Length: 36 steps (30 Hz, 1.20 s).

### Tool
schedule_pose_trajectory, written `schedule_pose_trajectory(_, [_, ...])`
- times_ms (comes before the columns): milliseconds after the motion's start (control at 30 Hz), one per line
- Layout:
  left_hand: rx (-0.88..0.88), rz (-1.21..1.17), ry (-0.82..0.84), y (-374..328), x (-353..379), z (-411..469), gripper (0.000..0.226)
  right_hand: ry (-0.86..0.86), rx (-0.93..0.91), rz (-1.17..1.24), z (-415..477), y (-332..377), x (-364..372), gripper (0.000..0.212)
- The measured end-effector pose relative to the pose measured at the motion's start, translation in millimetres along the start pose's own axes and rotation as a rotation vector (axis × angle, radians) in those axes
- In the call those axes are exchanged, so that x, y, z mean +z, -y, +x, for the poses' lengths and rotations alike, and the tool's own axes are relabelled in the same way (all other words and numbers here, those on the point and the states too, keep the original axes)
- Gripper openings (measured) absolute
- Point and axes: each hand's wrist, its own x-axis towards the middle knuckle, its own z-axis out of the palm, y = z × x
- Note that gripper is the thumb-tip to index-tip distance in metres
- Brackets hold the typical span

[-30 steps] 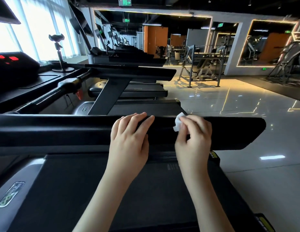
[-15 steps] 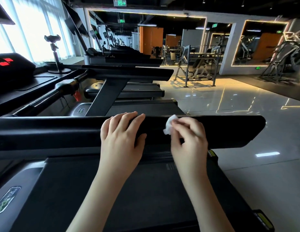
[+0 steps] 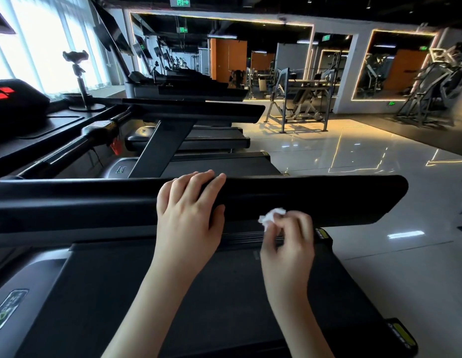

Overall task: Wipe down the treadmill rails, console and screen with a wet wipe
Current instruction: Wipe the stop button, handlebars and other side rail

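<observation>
Looking down, you have the dark treadmill belt (image 3: 173, 293) nearest you. Just beyond it, at 1 o'clock, your right hand (image 3: 286, 244) pinches a crumpled white wet wipe (image 3: 272, 218) in curled fingertips, at the near lower edge of the black side rail (image 3: 353, 200). Whether wipe and rail touch is unclear. At 12 o'clock your left hand (image 3: 191, 208) rests on the rail, fingers straight over its top, holding nothing.

The wipe looks light, soft and limp, so pinch the wad itself and press through it. The rail looks hard and smooth.

Farther off, a console (image 3: 18, 107) with red lights sits at 10 o'clock, bright windows (image 3: 44, 47) at 11, and glossy tiled floor (image 3: 328, 151) at 2.
</observation>
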Motion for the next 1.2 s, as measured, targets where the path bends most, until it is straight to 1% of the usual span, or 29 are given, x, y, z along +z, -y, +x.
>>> schedule_pose_trajectory(100, [0.001,0.001,0.000,1,0,0,0.045,0.035,-0.057,0.036,-5,3,5,0.011])
schedule_pose_trajectory(233, [0.003,-0.005,0.006,1,0,-1,0.045,-0.066,0.011,0.031,11,1,3,0.011])
schedule_pose_trajectory(300, [0.002,-0.007,0.002,1,0,-1,0.045,-0.061,-0.015,0.002,12,6,3,0.018])
schedule_pose_trajectory(367, [0.002,-0.010,-0.003,1,1,0,0.045,-0.013,-0.077,-0.001,16,9,5,0.025])
schedule_pose_trajectory(500, [0.003,-0.012,-0.002,2,0,0,0.045,0.018,-0.090,-0.025,43,12,13,0.029])
schedule_pose_trajectory(567, [0.002,-0.010,0.003,1,0,0,0.045,0.095,-0.128,-0.077,54,20,18,0.027])
schedule_pose_trajectory(667, [0.004,-0.035,0.012,2,-2,1,0.045,0.266,-0.246,-0.082,63,25,20,0.022])
schedule_pose_trajectory(700, [0.002,-0.052,0.016,2,-4,1,0.045,0.279,-0.259,-0.077,66,23,18,0.021])
schedule_pose_trajectory(767, [-0.022,-0.072,0.023,4,-7,2,0.044,0.225,-0.202,-0.082,73,15,14,0.021])
schedule_pose_trajectory(833, [-0.061,-0.028,0.020,8,-11,1,0.043,0.156,-0.135,-0.099,75,13,11,0.021])
schedule_pose_trajectory(900, [-0.094,0.022,0.021,12,-12,-1,0.044,0.174,-0.152,-0.090,65,22,10,0.022])
schedule_pose_trajectory(1000, [-0.091,0.032,0.020,16,-13,-2,0.044,0.226,-0.232,-0.024,43,30,10,0.019])
schedule_pose_trajectory(1033, [-0.088,0.033,0.019,16,-13,-2,0.044,0.207,-0.222,-0.009,43,27,9,0.016])
schedule_pose_trajectory(1100, [-0.084,0.033,0.019,16,-13,-2,0.045,0.109,-0.145,-0.017,45,17,6,0.009])
schedule_pose_trajectory(1167, [-0.082,0.028,0.016,16,-12,-2,0.045,0.021,-0.068,-0.027,40,13,3,0.012])
schedule_pose_trajectory(1200, [-0.080,0.027,0.010,16,-12,-3,0.045,0.021,-0.058,-0.028,33,16,4,0.015])
